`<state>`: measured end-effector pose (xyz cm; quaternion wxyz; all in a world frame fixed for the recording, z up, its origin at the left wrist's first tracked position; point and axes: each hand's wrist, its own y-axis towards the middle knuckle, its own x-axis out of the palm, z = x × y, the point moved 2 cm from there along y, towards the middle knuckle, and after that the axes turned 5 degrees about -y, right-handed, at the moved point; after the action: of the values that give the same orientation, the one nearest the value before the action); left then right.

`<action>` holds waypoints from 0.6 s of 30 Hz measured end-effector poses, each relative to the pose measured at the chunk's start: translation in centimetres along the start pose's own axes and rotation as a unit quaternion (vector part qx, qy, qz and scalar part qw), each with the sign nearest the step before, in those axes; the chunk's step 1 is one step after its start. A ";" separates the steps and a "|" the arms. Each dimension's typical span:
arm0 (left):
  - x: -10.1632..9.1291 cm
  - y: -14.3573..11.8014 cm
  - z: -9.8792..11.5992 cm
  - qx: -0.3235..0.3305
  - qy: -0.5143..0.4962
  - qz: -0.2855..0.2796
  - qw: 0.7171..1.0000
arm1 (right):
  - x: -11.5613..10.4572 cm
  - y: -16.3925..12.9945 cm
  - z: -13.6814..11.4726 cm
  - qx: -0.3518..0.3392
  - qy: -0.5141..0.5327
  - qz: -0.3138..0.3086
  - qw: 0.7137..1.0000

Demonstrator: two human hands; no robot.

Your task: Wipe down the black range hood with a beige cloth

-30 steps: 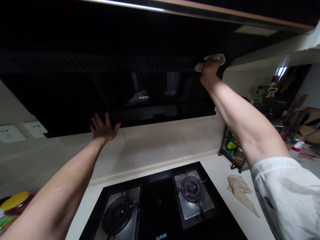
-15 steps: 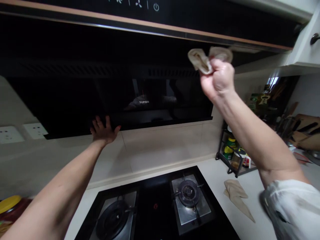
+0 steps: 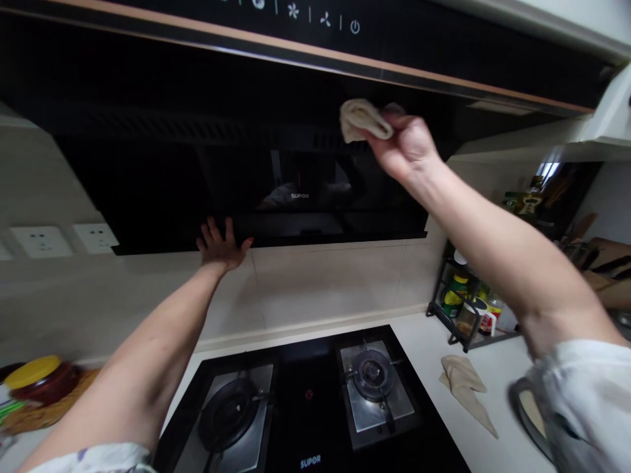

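A black range hood (image 3: 162, 187) with a copper-coloured strip spans the upper view. Against its lower front panel, near the bottom edge, my left hand (image 3: 223, 248) lies flat with the fingers spread. My right hand (image 3: 407, 146) grips a folded beige cloth (image 3: 362, 120), held up at the hood's underside close to the vent slots. Whether the cloth presses on the surface there is hard to see. The fingertips of my right hand are partly hidden behind the cloth.
Below is a black gas stove (image 3: 305, 368) with two burners. A second beige cloth (image 3: 466, 387) lies on the white counter at right, near a black rack (image 3: 461, 315) of bottles and jars. A yellow-lidded jar (image 3: 37, 378) stands at left; wall sockets (image 3: 42, 242) sit above it.
My right hand has moved left along the hood with the cloth. My left hand keeps its place on the panel while the whole view has shifted somewhat.
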<state>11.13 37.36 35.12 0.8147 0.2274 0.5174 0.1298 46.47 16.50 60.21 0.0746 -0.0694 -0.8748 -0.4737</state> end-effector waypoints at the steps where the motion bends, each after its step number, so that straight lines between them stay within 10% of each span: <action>1: 0.0 0.0 0.1 -0.002 0.002 0.003 1.000 | -1.0 -1.4 -2.0 0.000 -0.011 -0.011 1.000; 7: -0.3 -0.4 0.8 -0.021 0.022 -0.009 1.000 | -4.4 -4.5 -6.5 -0.043 -0.065 -0.006 0.997; 18: 0.4 0.2 0.3 -0.012 0.012 -0.007 1.000 | 6.3 4.3 9.0 0.012 0.042 -0.016 0.999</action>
<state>11.57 37.64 34.98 0.8119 0.2121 0.5272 0.1334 40.56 26.72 60.11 0.1043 -0.0347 -0.8776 -0.4667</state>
